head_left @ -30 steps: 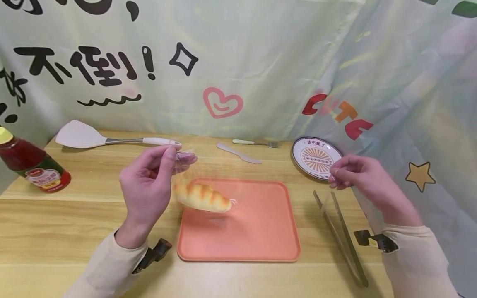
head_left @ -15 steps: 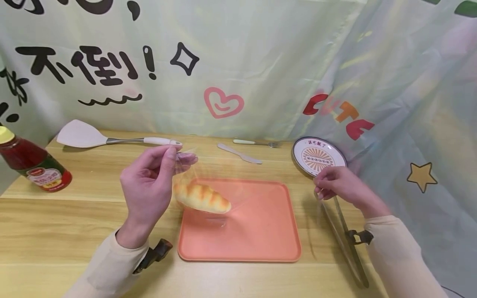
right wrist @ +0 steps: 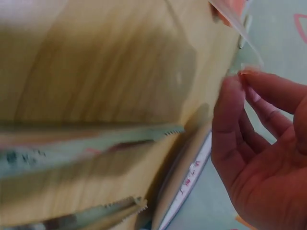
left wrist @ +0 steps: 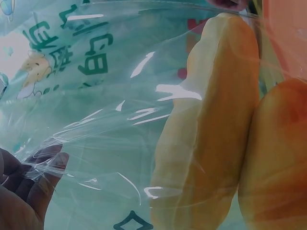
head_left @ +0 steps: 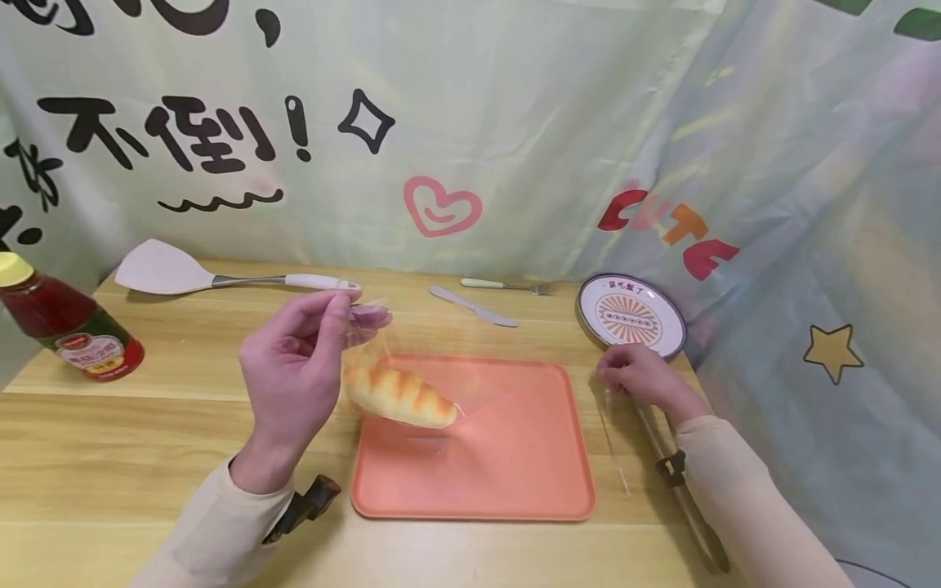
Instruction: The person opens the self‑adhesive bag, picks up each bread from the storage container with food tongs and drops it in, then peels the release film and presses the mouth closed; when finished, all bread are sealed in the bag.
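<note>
My left hand [head_left: 294,359] pinches the gathered top of a clear plastic bag [left wrist: 120,115] between thumb and fingers. Long golden bread [head_left: 403,397] with browned stripes hangs in it, overlapping the left part of the pink tray [head_left: 515,457]. From the left wrist, two bread pieces show side by side, the nearer bread roll [left wrist: 201,129] pale and brown. Right of the tray, my right hand [head_left: 650,380] pinches a thin clear strip [right wrist: 235,24] by thumb and fingertip; it dangles toward the table. Metal tongs [head_left: 694,514] lie below that hand, partly hidden by the forearm.
A patterned plate [head_left: 632,314] stands behind the right hand. Along the back lie a white spatula [head_left: 165,269], a pale plastic knife [head_left: 474,305] and a fork [head_left: 507,286]. A red sauce bottle [head_left: 73,327] stands at the left. A printed curtain [head_left: 529,139] encloses the table.
My right hand has moved left and down from beside the plate, past the tongs' tips toward the tray, bringing the clear strip. The left hand and the bagged bread stay nearly still.
</note>
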The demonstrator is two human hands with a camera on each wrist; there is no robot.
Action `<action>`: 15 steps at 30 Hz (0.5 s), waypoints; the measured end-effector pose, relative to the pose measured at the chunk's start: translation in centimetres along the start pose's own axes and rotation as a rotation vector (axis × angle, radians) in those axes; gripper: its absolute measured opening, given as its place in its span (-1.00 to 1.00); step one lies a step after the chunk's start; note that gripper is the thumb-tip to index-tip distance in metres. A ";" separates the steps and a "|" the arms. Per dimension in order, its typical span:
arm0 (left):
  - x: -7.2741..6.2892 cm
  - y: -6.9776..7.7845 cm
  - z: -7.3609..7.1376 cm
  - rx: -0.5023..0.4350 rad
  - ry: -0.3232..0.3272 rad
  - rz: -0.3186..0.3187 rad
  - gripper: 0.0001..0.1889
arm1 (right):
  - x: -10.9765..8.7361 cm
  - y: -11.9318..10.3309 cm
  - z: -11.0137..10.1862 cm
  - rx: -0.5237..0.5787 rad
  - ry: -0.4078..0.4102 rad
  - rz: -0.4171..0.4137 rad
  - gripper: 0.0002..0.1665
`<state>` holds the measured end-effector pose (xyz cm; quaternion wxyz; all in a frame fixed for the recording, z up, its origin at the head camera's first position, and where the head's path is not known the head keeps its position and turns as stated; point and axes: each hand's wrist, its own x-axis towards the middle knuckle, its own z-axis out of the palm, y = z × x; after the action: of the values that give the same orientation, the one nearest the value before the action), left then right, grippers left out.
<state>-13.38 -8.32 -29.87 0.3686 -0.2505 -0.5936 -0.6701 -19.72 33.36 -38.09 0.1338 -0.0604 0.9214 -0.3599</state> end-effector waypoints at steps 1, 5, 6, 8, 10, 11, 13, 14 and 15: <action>0.0 0.0 0.0 0.008 -0.002 0.001 -0.88 | 0.2 0.1 0.2 -0.017 0.004 0.005 -0.91; -0.2 -0.1 0.0 0.024 -0.007 0.001 -0.88 | 0.9 0.6 0.8 -0.076 0.020 0.036 -0.91; -0.2 -0.1 0.0 0.027 -0.009 0.001 -0.88 | 1.1 0.8 0.9 -0.089 0.021 0.040 -0.91; -0.2 -0.2 0.1 0.028 -0.014 0.000 -0.88 | 1.4 1.1 1.1 -0.100 0.030 0.050 -0.91; -0.3 -0.2 0.1 0.027 -0.018 0.001 -0.88 | 1.5 1.3 1.2 -0.109 0.040 0.059 -0.90; -0.3 -0.2 0.1 0.027 -0.019 0.002 -0.88 | 1.5 1.4 1.2 -0.107 0.043 0.061 -0.89; -0.3 -0.2 0.2 0.026 -0.022 0.002 -0.88 | 1.5 1.3 1.2 -0.124 0.050 0.060 -0.87; -0.3 -0.2 0.2 0.024 -0.021 0.003 -0.88 | 1.4 1.2 1.2 -0.138 0.053 0.054 -0.85; -0.3 -0.1 0.2 0.024 -0.021 0.003 -0.88 | 1.3 1.1 1.1 -0.161 0.060 0.047 -0.84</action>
<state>-13.36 -8.11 -30.13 0.3662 -0.2541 -0.6051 -0.6597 -20.70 33.20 -39.92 0.1091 -0.0385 0.9521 -0.2832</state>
